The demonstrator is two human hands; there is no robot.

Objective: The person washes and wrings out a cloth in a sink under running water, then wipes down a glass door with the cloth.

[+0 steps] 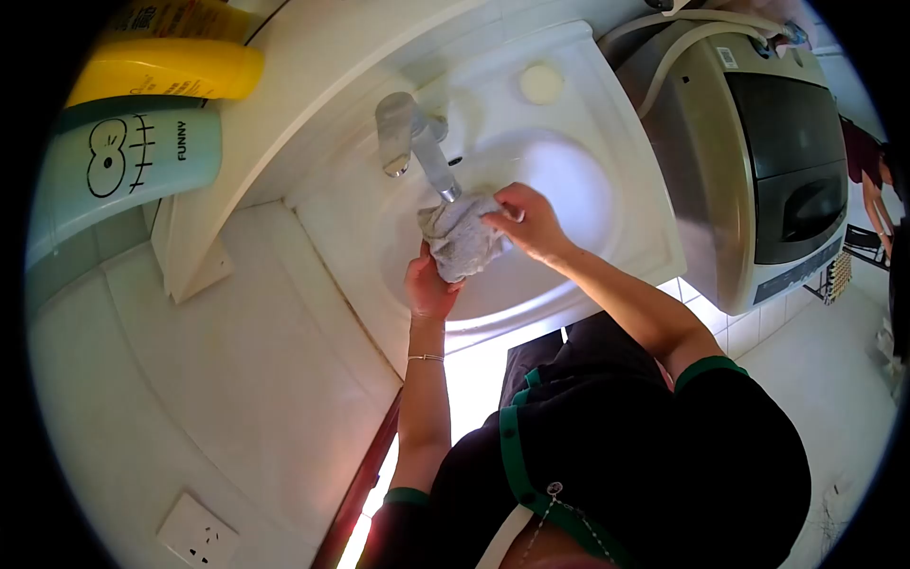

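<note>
A crumpled, light grey cloth (463, 239) is held over the white sink basin (578, 194), right below the end of the tap (427, 156). My left hand (433, 286) grips it from underneath and from the left, its fingers partly hidden by the fabric. On the other side my right hand (533, 223) pinches the cloth's edge between thumb and fingers. I cannot make out clearly whether water is running from the spout onto the cloth.
A round pale piece (541, 83) sits on the sink's back corner. To the right stands a washing machine (787, 161) with hoses. A shelf (284, 104) at upper left carries a yellow bottle (171, 71) and a light-blue bottle (133, 161). Another person (867, 175) shows at far right.
</note>
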